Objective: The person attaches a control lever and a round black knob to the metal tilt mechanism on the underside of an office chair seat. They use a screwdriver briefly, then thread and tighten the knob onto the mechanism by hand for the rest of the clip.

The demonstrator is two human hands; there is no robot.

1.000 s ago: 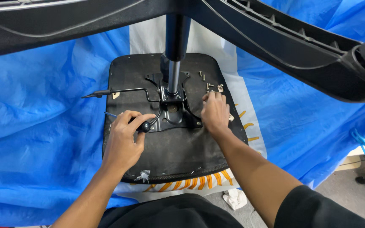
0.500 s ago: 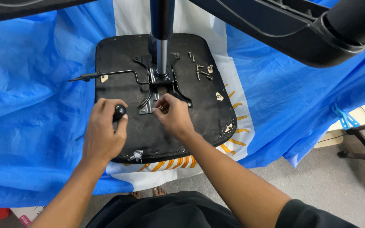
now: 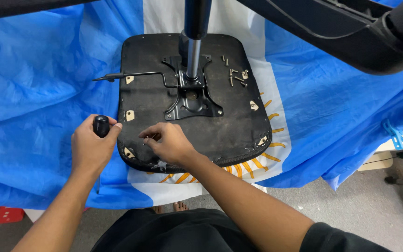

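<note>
A black office chair seat (image 3: 229,126) lies upside down on a blue and white cloth, with its metal mounting plate (image 3: 193,100) and gas cylinder (image 3: 193,51) standing up from it. My left hand (image 3: 91,147) grips a black-handled screwdriver (image 3: 101,126) upright at the seat's near left edge. My right hand (image 3: 169,142) rests on the seat's near part and pinches a small screw (image 3: 146,138) between its fingertips. Several loose screws (image 3: 235,74) lie on the seat to the right of the plate.
A black lever (image 3: 131,75) sticks out left from the plate. The chair's base arms (image 3: 350,32) loom overhead at top right. Blue clips (image 3: 397,135) lie at the right edge. A red box (image 3: 10,214) sits low on the left.
Both hands have drawn back from the mounting plate toward the seat's near edge. The left hand has kept the screwdriver and moved left; the right hand now pinches a screw.
</note>
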